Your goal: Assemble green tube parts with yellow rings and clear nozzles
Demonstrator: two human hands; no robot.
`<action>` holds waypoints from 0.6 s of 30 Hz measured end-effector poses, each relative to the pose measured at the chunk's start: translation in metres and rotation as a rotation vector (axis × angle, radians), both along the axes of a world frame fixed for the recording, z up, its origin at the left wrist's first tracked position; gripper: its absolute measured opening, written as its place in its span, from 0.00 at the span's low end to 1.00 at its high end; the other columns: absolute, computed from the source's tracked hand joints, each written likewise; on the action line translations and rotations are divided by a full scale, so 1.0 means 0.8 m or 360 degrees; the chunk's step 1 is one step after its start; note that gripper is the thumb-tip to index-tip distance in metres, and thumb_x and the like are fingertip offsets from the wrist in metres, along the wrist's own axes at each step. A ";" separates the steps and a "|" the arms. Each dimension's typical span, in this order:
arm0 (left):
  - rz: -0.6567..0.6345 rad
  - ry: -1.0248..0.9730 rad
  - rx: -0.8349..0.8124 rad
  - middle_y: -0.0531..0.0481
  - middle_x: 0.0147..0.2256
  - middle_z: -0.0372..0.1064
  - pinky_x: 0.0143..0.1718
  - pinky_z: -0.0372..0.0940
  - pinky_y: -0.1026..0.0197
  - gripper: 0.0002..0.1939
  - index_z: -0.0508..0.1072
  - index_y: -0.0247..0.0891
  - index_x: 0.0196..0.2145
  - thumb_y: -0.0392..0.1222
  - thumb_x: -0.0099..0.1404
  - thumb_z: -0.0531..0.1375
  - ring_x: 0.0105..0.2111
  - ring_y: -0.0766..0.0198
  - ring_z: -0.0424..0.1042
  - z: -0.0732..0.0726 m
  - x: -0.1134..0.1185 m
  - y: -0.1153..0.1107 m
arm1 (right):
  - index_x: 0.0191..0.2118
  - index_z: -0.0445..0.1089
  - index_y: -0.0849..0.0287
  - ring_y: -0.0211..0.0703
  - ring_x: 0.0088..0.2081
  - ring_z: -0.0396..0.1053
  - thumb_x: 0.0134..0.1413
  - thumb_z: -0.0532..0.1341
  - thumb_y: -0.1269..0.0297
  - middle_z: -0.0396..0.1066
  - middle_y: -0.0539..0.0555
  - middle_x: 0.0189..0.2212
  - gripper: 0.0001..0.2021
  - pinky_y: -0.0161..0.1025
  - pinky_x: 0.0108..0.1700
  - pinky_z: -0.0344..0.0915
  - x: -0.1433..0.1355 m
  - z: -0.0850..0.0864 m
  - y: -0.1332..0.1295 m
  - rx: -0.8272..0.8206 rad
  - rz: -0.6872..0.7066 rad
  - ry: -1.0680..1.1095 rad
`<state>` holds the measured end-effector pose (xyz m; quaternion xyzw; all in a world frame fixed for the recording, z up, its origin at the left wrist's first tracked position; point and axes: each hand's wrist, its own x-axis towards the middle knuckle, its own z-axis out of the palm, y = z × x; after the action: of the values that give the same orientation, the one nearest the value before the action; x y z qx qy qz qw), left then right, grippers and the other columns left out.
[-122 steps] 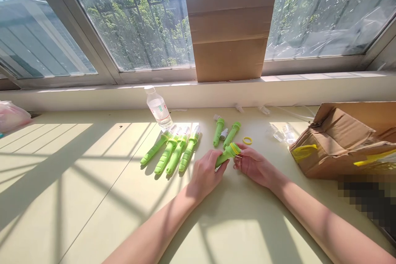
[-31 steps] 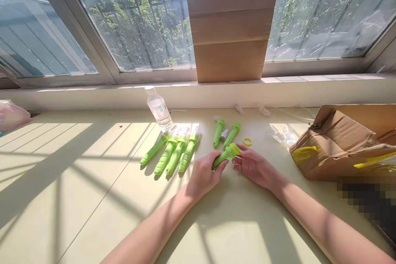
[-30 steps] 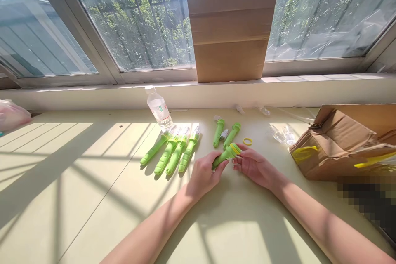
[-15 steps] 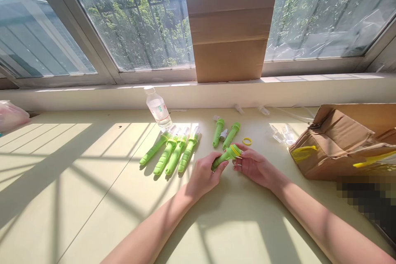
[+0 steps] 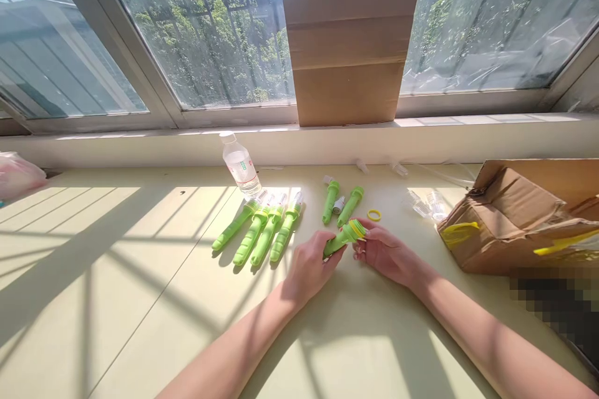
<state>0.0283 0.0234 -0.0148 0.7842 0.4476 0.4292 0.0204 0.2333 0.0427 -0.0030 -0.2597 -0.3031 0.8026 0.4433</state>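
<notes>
Wrapped round the lower end of a green tube [image 5: 345,238] is my left hand [image 5: 311,265]. Fingers of my right hand [image 5: 386,254] grip the tube's other end, where a yellow ring [image 5: 358,228] sits. Just beyond, two more green tubes [image 5: 330,202] lie with a small clear-and-grey piece [image 5: 338,205] between them. A loose yellow ring [image 5: 374,215] rests behind my right hand. Several green tubes with clear tips [image 5: 285,227] lie side by side to the left of my left hand.
A clear bottle [image 5: 241,165] stands behind the left tubes. Clear plastic pieces [image 5: 428,204] lie at the right, beside an open cardboard box [image 5: 505,218] with yellow strips. A pinkish bag [image 5: 19,176] is at the far left, and a window runs behind the table.
The held tube has shifted slightly to the right, and more of its lower end shows past my left fingers. Both hands remain on it.
</notes>
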 end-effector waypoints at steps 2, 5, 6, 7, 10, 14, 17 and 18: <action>0.0009 0.0038 0.0083 0.51 0.30 0.75 0.28 0.64 0.64 0.05 0.71 0.39 0.40 0.42 0.69 0.61 0.27 0.64 0.74 0.001 0.000 0.000 | 0.47 0.74 0.51 0.38 0.31 0.67 0.52 0.69 0.66 0.72 0.48 0.34 0.15 0.40 0.37 0.65 0.000 -0.001 0.001 -0.0018 -0.0011 -0.0006; 0.0014 0.0119 0.0119 0.50 0.31 0.76 0.30 0.66 0.62 0.04 0.72 0.40 0.40 0.42 0.70 0.60 0.31 0.61 0.76 0.003 0.001 0.000 | 0.47 0.73 0.50 0.38 0.31 0.67 0.52 0.70 0.66 0.71 0.47 0.33 0.16 0.40 0.36 0.64 0.000 -0.003 0.002 -0.0046 -0.0029 0.0014; 0.0011 0.0135 0.0112 0.50 0.31 0.76 0.30 0.66 0.61 0.04 0.72 0.41 0.40 0.43 0.71 0.59 0.31 0.61 0.76 0.004 0.001 0.000 | 0.47 0.73 0.51 0.37 0.31 0.67 0.52 0.70 0.66 0.72 0.47 0.34 0.15 0.39 0.36 0.64 0.000 -0.004 0.002 -0.0053 -0.0035 0.0026; 0.0004 0.0147 0.0099 0.49 0.32 0.76 0.30 0.66 0.61 0.04 0.72 0.41 0.41 0.43 0.71 0.59 0.31 0.60 0.76 0.004 0.001 -0.001 | 0.46 0.73 0.51 0.37 0.31 0.67 0.52 0.69 0.67 0.72 0.47 0.34 0.15 0.39 0.36 0.64 0.000 -0.005 0.002 -0.0057 -0.0042 0.0037; -0.0018 0.0170 0.0060 0.49 0.32 0.76 0.30 0.67 0.60 0.05 0.72 0.42 0.42 0.43 0.72 0.58 0.32 0.59 0.76 0.006 0.001 -0.002 | 0.46 0.73 0.51 0.37 0.30 0.66 0.52 0.69 0.67 0.71 0.47 0.33 0.14 0.39 0.35 0.63 0.000 -0.005 0.002 -0.0071 -0.0050 0.0048; -0.0036 0.0202 0.0044 0.49 0.32 0.75 0.29 0.66 0.60 0.05 0.71 0.43 0.42 0.44 0.72 0.57 0.31 0.59 0.75 0.009 0.001 -0.003 | 0.44 0.73 0.51 0.37 0.29 0.65 0.51 0.70 0.66 0.71 0.46 0.31 0.14 0.39 0.35 0.63 -0.001 -0.004 0.002 -0.0080 -0.0065 0.0023; -0.0024 0.0247 0.0046 0.48 0.31 0.75 0.28 0.65 0.60 0.05 0.71 0.42 0.42 0.43 0.73 0.57 0.30 0.59 0.75 0.012 0.002 -0.004 | 0.44 0.73 0.50 0.36 0.29 0.65 0.50 0.71 0.66 0.71 0.46 0.30 0.14 0.38 0.35 0.63 -0.002 -0.003 0.002 -0.0092 -0.0089 0.0015; -0.0014 0.0263 0.0043 0.49 0.31 0.74 0.27 0.64 0.60 0.05 0.71 0.41 0.42 0.43 0.73 0.57 0.30 0.59 0.75 0.014 0.002 -0.004 | 0.44 0.73 0.50 0.36 0.29 0.65 0.50 0.71 0.66 0.71 0.46 0.30 0.14 0.37 0.35 0.63 -0.002 -0.003 0.002 -0.0096 -0.0101 0.0013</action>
<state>0.0299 0.0203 -0.0035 0.8191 0.4384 0.3691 -0.0253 0.2318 0.0442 -0.0055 -0.2791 -0.2686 0.7980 0.4617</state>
